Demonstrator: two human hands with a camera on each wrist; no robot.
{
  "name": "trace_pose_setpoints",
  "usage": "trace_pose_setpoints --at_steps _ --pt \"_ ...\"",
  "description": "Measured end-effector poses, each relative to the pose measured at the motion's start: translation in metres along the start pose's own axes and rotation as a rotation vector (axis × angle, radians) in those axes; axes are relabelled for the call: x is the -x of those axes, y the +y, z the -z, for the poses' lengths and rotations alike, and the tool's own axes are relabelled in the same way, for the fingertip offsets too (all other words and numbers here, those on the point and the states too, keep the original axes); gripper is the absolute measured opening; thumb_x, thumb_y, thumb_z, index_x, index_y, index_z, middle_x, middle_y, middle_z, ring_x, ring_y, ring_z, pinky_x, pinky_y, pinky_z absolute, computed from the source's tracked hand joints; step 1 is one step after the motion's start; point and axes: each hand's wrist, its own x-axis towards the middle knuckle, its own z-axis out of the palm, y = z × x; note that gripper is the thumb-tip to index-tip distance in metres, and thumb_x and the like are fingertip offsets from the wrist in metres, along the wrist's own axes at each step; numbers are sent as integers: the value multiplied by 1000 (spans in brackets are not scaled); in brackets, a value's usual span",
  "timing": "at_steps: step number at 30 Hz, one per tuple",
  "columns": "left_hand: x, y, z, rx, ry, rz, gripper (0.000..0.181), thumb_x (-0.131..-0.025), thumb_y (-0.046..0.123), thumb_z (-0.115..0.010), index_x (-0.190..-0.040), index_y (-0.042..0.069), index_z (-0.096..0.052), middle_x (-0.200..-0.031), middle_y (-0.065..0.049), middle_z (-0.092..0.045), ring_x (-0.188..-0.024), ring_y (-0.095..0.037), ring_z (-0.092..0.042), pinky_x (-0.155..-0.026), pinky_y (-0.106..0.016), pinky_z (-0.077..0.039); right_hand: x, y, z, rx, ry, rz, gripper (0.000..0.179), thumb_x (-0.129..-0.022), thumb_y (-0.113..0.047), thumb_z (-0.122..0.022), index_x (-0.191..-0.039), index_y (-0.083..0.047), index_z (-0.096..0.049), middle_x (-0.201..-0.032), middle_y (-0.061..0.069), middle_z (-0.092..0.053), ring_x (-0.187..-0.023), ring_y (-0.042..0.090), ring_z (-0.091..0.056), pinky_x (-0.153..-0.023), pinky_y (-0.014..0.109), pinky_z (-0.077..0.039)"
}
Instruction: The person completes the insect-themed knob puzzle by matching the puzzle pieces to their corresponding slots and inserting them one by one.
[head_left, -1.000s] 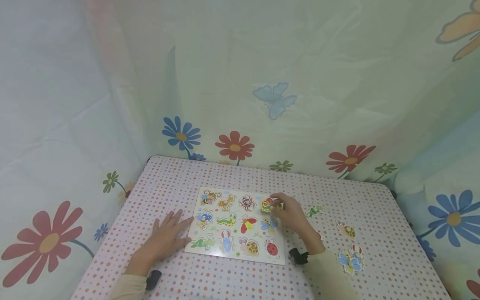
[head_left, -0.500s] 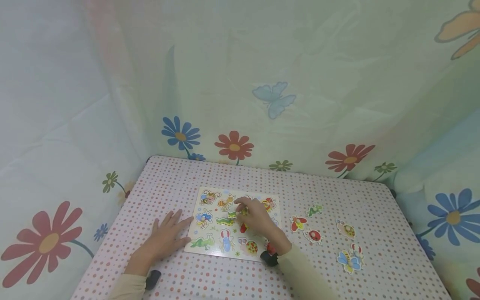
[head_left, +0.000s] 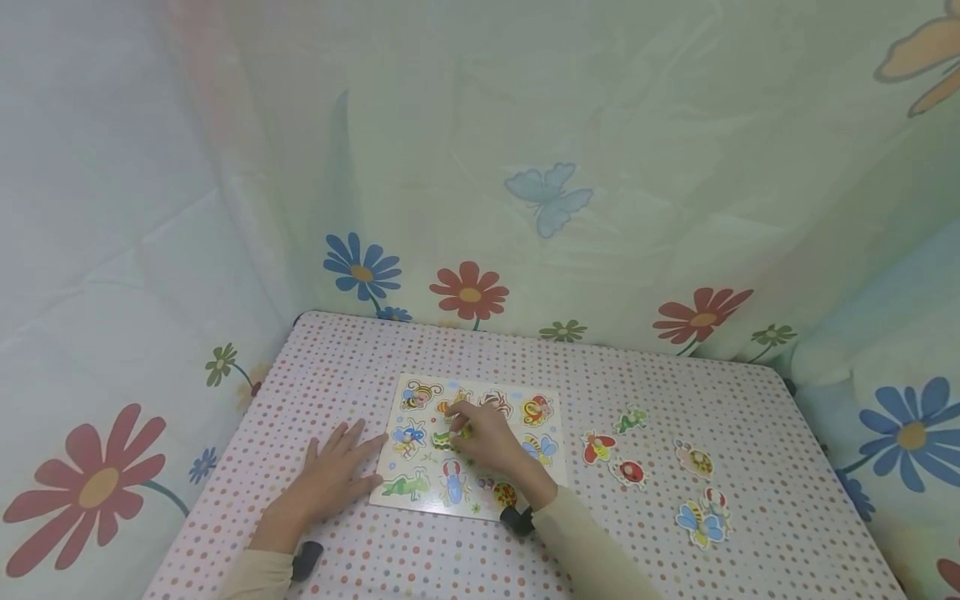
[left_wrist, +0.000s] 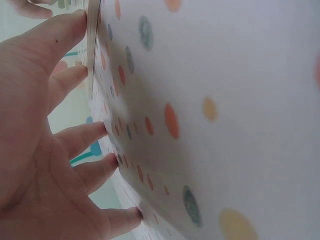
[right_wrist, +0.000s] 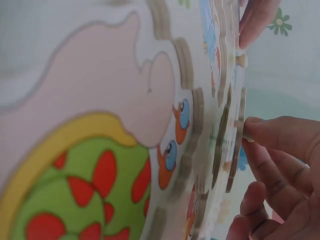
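The pale puzzle board point(head_left: 429, 457) with rows of cartoon bugs lies on the table. My left hand point(head_left: 333, 475) rests spread beside its left edge; in the left wrist view, fingertips point(left_wrist: 80, 19) touch the board's side and others touch the cloth. My right hand point(head_left: 487, 437) is over the middle of the board, pinching a puzzle piece by its small knob. The right wrist view shows that piece point(right_wrist: 236, 160) edge-on, tilted close to the board. Green and yellow shows under the fingers in the head view; its full picture is hidden.
Right of the board lie loose pieces: a red-winged bug point(head_left: 597, 447), a ladybug point(head_left: 630, 473), a green one point(head_left: 632, 419), a snail point(head_left: 694, 459) and a blue-winged bug point(head_left: 699, 523) overlapping another. The dotted tablecloth point(head_left: 337, 350) meets a flowered curtain behind.
My right hand has moved left with the piece, from the board's upper right corner to its middle, uncovering the red-winged bug and ladybug pieces. My left hand has stayed put.
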Motion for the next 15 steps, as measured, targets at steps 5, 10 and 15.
trace_pose_setpoints --at_steps 5,10,15 --pt "0 1 0 14 -11 11 64 -95 43 -65 -153 29 -43 -164 -14 -20 -149 -42 -10 -112 -73 1 1 -3 -2 2 -50 -78 40 -89 -10 -74 -128 -13 -64 -96 -8 -68 -97 16 -55 -83 34 -48" --pt "1 1 0 15 -4 5 64 -95 43 -65 -153 28 -44 -164 -15 -20 -149 -43 -11 -111 -74 1 1 -3 -3 25 -70 -85 38 -89 -10 -73 -126 -14 -65 -94 -11 -66 -96 15 -53 -84 35 -46" --pt "0 0 0 8 3 -3 65 -95 44 -65 -153 28 -43 -164 -15 -20 -149 -43 -10 -111 -74 1 0 -3 -3 41 -69 -48 37 -89 -9 -74 -124 -11 -66 -92 -11 -66 -90 12 -56 -94 42 -47"
